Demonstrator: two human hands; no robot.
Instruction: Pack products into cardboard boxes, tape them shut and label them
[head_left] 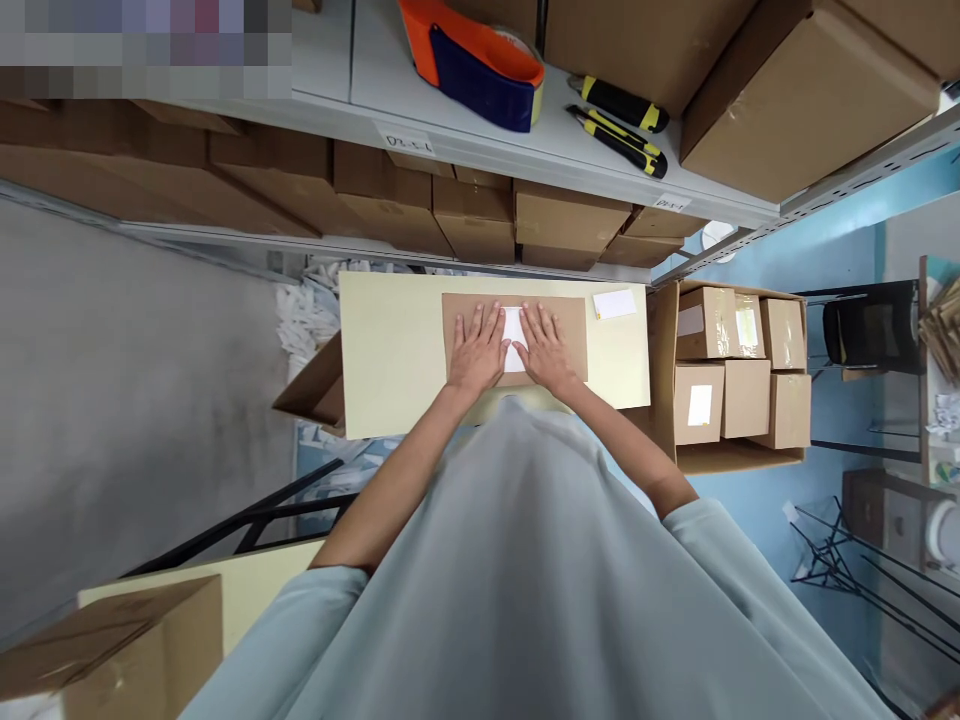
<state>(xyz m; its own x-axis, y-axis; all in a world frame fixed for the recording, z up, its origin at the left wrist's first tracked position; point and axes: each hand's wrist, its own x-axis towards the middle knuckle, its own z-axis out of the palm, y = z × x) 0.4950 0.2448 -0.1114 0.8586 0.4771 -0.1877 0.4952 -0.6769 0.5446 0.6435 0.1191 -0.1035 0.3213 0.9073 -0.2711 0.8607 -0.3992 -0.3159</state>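
The left hand and right hand lie flat, fingers extended and slightly spread, gripping nothing. The white label sits between them, thumbs touching it, on the brown cardboard beneath both hands. A second label lies on the cream table, right of the right hand.

1 brown cardboard piece flat on the pale tabletop, 1 white label near its middle
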